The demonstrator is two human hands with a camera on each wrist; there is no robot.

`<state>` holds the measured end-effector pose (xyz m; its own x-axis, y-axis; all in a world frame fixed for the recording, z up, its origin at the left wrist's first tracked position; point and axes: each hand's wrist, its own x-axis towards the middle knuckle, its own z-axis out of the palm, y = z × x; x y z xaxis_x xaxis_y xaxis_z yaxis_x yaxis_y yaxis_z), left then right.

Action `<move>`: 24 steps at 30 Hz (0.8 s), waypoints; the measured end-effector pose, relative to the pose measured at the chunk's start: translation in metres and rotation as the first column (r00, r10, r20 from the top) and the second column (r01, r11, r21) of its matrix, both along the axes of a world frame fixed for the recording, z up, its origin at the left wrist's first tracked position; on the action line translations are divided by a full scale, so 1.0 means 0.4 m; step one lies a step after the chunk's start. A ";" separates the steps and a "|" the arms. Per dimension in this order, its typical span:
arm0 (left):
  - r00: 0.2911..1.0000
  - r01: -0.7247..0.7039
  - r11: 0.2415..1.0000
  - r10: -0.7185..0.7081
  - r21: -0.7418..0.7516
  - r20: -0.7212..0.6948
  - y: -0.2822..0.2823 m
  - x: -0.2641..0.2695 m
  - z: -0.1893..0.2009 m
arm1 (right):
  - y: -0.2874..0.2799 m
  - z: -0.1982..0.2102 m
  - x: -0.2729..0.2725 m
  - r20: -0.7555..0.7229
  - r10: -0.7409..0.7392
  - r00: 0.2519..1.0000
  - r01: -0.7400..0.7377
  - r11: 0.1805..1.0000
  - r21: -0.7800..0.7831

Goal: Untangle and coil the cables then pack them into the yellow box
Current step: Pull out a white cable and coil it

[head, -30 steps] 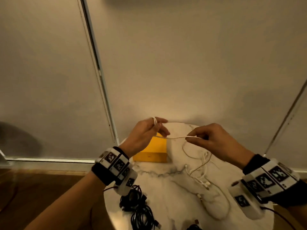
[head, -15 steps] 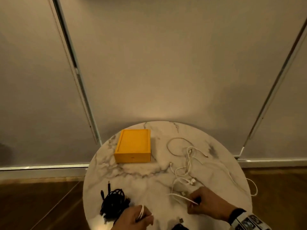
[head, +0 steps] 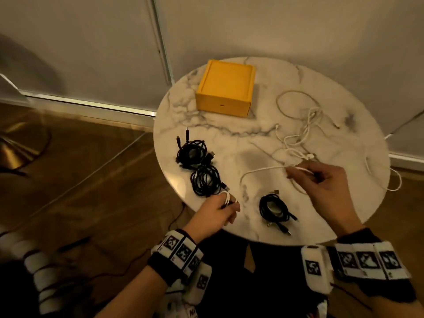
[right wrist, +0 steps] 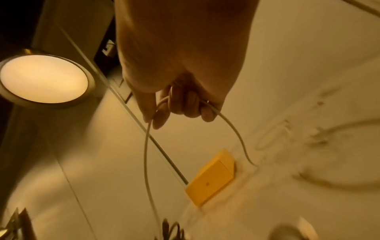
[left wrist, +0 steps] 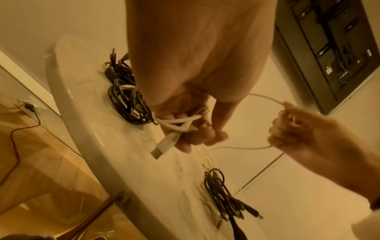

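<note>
A white cable (head: 259,169) runs between my two hands over the round marble table (head: 229,143). My left hand (head: 220,210) at the near left rim grips a few turns of it wound round the fingers, its USB plug (left wrist: 162,147) sticking out below. My right hand (head: 321,180) pinches the same white cable (right wrist: 148,146) farther along. The rest of the white cables (head: 300,131) lie tangled at the right. The yellow box (head: 226,88) stands closed at the back of the table and shows again as the yellow box (right wrist: 211,178) in the right wrist view.
Three coiled black cables lie on the table: two bundles (head: 197,164) at the left and one (head: 274,210) near the front edge. A white loop (head: 390,177) hangs over the right rim. Wooden floor with a thin dark cord (left wrist: 12,134) lies at the left.
The head view tilted down, so the whole table shows. Both hands came down from in front of the box to the near part of the table, still holding the white cable.
</note>
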<state>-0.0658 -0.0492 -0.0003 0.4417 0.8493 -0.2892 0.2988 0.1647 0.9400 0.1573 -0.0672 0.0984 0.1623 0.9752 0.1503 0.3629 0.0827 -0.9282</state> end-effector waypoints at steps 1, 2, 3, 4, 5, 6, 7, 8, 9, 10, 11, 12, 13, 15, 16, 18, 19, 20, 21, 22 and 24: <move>1.000 -0.002 0.999 0.002 0.036 -0.019 0.005 -0.004 0.002 | 0.008 0.039 0.014 0.032 0.005 0.999 -0.005 1.000 0.024; 0.999 -0.008 0.997 0.011 0.077 -0.038 0.012 -0.010 0.002 | 0.018 0.085 0.029 0.090 0.028 0.996 -0.032 0.998 0.047; 0.998 -0.015 0.993 0.021 0.113 -0.054 0.019 -0.019 0.011 | 0.027 0.135 0.040 0.173 0.071 0.982 -0.083 0.995 0.063; 0.998 -0.023 0.988 0.031 0.154 -0.048 0.027 -0.025 0.017 | 0.038 0.187 0.050 0.303 0.132 0.944 -0.161 0.984 0.074; 0.999 -0.037 0.982 0.042 0.183 -0.023 0.033 -0.032 0.029 | 0.051 0.235 0.054 0.458 0.193 0.868 -0.254 0.964 0.075; 0.999 -0.050 0.977 0.048 0.207 0.014 0.041 -0.038 0.042 | 0.068 0.279 0.054 0.587 0.239 0.774 -0.338 0.939 0.064; 0.997 -0.064 0.974 0.054 0.216 0.054 0.048 -0.040 0.060 | 0.087 0.314 0.055 0.678 0.255 0.690 -0.392 0.919 0.053; 0.994 -0.086 0.971 0.067 0.224 0.091 0.055 -0.044 0.077 | 0.113 0.334 0.057 0.734 0.248 0.632 -0.419 0.906 0.055; 0.988 -0.109 0.967 0.080 0.229 0.134 0.065 -0.043 0.092 | 0.140 0.346 0.064 0.768 0.218 0.602 -0.415 0.907 0.068; 0.982 -0.130 0.962 0.093 0.239 0.162 0.073 -0.047 0.106 | 0.168 0.343 0.072 0.783 0.182 0.594 -0.390 0.917 0.083; 0.980 -0.141 0.956 0.097 0.257 0.176 0.079 -0.050 0.121 | 0.193 0.333 0.086 0.792 0.141 0.594 -0.340 0.936 0.088; 0.979 -0.139 0.950 0.088 0.279 0.186 0.085 -0.050 0.134 | 0.213 0.325 0.106 0.800 0.106 0.590 -0.274 0.959 0.076; 0.979 -0.137 0.945 0.082 0.298 0.188 0.086 -0.052 0.146 | 0.227 0.311 0.127 0.803 0.080 0.591 -0.215 0.975 0.061; 0.978 -0.142 0.935 0.082 0.325 0.191 0.086 -0.053 0.164 | 0.236 0.297 0.159 0.799 0.005 0.601 -0.157 0.981 0.112; 0.975 -0.158 0.934 0.095 0.321 0.202 0.087 -0.055 0.166 | 0.237 0.294 0.165 0.790 -0.036 0.612 -0.151 0.975 0.162; 0.963 -0.204 0.936 0.139 0.286 0.231 0.090 -0.061 0.159 | 0.240 0.281 0.167 0.812 -0.045 0.582 -0.149 0.976 0.161; 0.957 -0.219 0.940 0.154 0.263 0.247 0.090 -0.064 0.155 | 0.239 0.272 0.169 0.845 -0.006 0.535 -0.139 0.986 0.094; 0.951 -0.230 0.942 0.165 0.244 0.261 0.092 -0.068 0.151 | 0.239 0.267 0.170 0.869 0.036 0.493 -0.114 0.993 0.023; 0.950 -0.230 0.945 0.167 0.233 0.263 0.094 -0.071 0.150 | 0.239 0.268 0.171 0.872 0.045 0.487 -0.086 0.996 -0.004; 0.952 -0.220 0.947 0.157 0.232 0.263 0.094 -0.070 0.153 | 0.237 0.278 0.173 0.853 0.014 0.521 -0.059 0.998 0.020; 0.958 -0.182 0.951 0.114 0.251 0.263 0.090 -0.063 0.162 | 0.229 0.313 0.166 0.737 -0.079 0.671 -0.022 0.992 0.125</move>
